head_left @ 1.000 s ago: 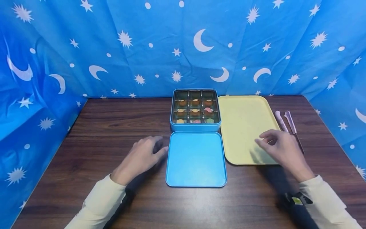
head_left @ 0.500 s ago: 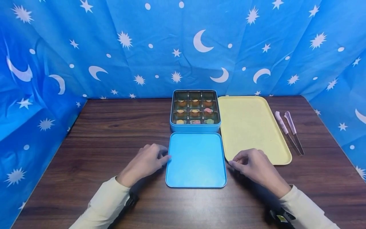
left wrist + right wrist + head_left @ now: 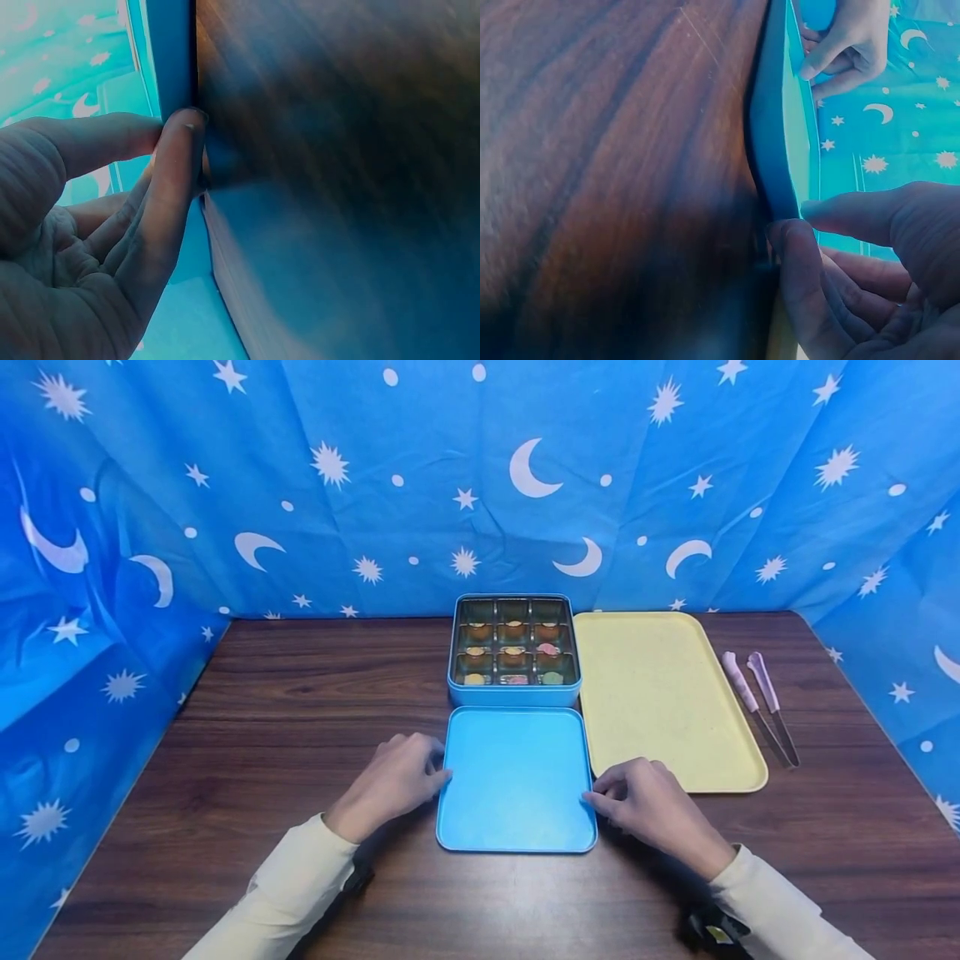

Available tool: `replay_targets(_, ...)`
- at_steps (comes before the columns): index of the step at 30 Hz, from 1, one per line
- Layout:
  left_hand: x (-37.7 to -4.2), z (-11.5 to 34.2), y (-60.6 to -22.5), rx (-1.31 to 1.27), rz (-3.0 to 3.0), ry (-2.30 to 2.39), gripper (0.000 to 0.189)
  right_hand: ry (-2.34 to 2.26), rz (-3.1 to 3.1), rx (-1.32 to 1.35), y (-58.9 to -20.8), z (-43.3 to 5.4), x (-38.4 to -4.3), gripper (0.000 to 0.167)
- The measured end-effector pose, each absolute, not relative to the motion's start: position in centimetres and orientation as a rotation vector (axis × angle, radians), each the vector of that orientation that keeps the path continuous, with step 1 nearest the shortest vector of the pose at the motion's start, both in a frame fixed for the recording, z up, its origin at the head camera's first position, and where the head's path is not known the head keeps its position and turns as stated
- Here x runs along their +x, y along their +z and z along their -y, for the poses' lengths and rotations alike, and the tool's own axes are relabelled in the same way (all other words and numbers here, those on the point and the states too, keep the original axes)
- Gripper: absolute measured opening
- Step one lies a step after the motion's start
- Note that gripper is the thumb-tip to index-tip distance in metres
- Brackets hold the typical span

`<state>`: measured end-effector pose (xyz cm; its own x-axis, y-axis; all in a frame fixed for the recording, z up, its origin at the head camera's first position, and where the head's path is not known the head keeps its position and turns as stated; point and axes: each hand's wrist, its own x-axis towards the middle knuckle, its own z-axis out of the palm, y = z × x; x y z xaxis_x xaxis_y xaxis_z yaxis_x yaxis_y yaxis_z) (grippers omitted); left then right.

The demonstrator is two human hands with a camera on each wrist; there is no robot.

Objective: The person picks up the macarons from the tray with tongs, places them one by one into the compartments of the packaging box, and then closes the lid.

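Note:
A square blue tin lid (image 3: 517, 789) lies flat on the table in the head view. My left hand (image 3: 393, 781) pinches its left edge, the thumb on top; in the left wrist view the thumb and a finger meet at the lid's side (image 3: 172, 67). On the opposite edge my right hand (image 3: 656, 806) pinches the lid the same way, and the right wrist view has the thumb on the rim (image 3: 802, 165) and the index finger against the side. Directly behind the lid stands the blue tin (image 3: 516, 696), uncovered, with small sweets (image 3: 513, 679) in its divided insert.
A yellow tray (image 3: 652, 693) sits right of the tin and lid. Farther right lie tongs (image 3: 774, 714) with pink handles. A blue curtain (image 3: 420, 510) with moons and stars hangs behind and beside the dark wooden table (image 3: 300, 693).
My right hand has come leftward from over the tray to the lid's right edge. The left hand has shifted slightly right onto the left edge. The lid has stayed in place.

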<state>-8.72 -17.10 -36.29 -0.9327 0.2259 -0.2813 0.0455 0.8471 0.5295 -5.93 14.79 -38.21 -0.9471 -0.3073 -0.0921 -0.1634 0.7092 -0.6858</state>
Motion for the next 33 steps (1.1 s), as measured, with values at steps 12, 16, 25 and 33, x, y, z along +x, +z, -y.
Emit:
replay_targets(12, -8.2, 17.8, -36.4, 0.182, -2.711, 0.756, 0.025, -1.085, -2.671, -0.298, -38.4, -13.5, -7.1, 0.016)
replay_targets(16, -7.9, 18.0, -36.3, 0.163, -2.705, 0.752, 0.029, -1.091, -2.678, -0.275, -38.5, -13.2, -7.3, 0.016)
replay_targets(25, -7.1, 17.9, -35.6, 0.156, -2.729, 0.786, 0.031, -1.081, -2.713, -0.276, -38.5, -13.0, -7.3, 0.009)
replay_targets(33, -6.9, 17.7, -34.7, 0.204, -2.8, 0.808, 0.028, -1.12, -2.739, -0.286, -37.4, -13.4, -7.4, 0.006)
